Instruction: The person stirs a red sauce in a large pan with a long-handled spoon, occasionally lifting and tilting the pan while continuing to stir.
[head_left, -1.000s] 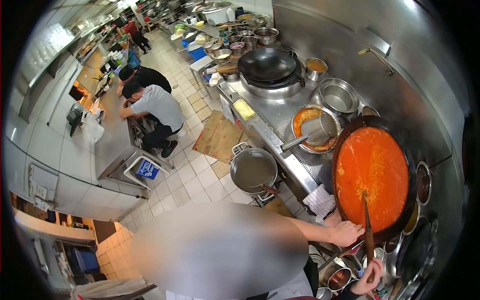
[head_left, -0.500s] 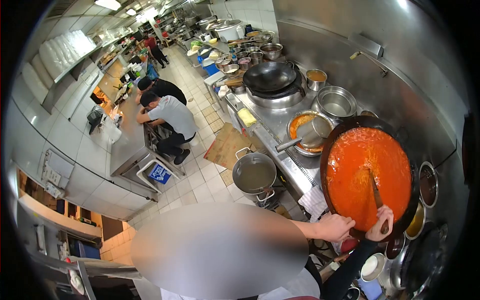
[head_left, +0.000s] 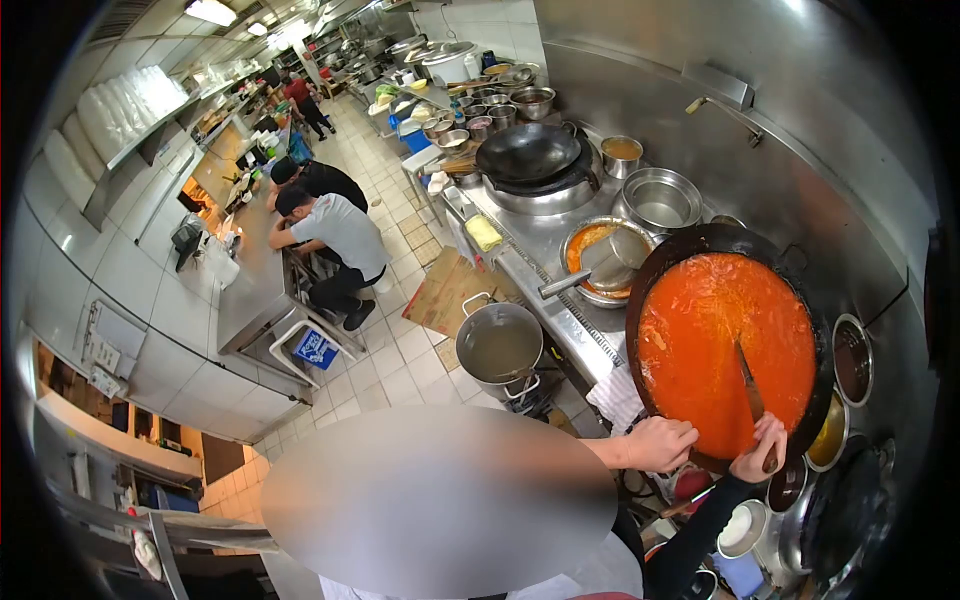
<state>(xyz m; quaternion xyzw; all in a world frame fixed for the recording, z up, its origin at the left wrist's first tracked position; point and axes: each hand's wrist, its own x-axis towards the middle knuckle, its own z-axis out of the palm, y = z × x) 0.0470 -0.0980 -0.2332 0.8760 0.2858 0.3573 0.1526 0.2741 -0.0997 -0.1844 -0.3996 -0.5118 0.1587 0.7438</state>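
A large dark wok (head_left: 640, 330) holds red-orange sauce (head_left: 700, 320) with lighter streaks near its top. My right hand (head_left: 762, 452), at the end of a dark sleeve, is closed around the handle of a long stirring spatula (head_left: 748, 385). The spatula's lower part is sunk in the sauce, so its full shape is hidden. At the wok's near edge, my left hand (head_left: 662, 444) is closed, its fingers against the rim. Left of the wok, a metal strainer (head_left: 618, 258) lies over a pot (head_left: 570, 245) with orange residue.
An empty black wok (head_left: 530, 155) sits on a burner behind. A big pot (head_left: 500, 345) stands on the floor beside cardboard (head_left: 455, 290). Sauce bowls (head_left: 852, 365) line the right side. Two people (head_left: 340, 235) lean at a counter. A blurred oval covers the lower middle.
The whole view has shifted slightly. The yellowish patch around the spatula has spread into the red sauce, and the spatula sits at a slightly different angle. Both hands keep their grips.
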